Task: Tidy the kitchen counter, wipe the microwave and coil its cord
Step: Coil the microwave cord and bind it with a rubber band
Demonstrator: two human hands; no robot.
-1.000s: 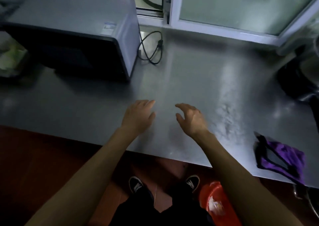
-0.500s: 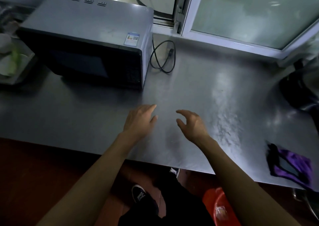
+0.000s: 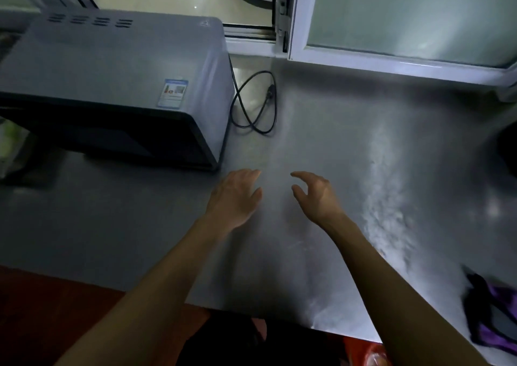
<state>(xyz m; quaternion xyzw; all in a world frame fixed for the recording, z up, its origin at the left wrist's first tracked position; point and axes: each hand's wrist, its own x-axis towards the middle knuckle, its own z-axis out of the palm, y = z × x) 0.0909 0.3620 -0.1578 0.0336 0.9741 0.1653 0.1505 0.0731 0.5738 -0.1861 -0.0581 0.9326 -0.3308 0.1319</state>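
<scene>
Over the last second the person has closed in on the bench (image 3: 321,147). Left hand (image 3: 233,198) and right hand (image 3: 314,195), both empty and relaxed, now hover nearer the microwave (image 3: 112,66). Its cord (image 3: 253,100) lies loosely looped beside it, uncoiled. Probable next step: cord.

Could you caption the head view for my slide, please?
Both empty hands, left hand and right hand, above the counter near microwave and cord.

My one camera sits on my head, looking forward and steeply down over the counter (image 3: 321,147) from its near edge toward the window (image 3: 391,16) along its far edge. It is wide-angled and close enough that my forearms fill the lower frame.
</scene>
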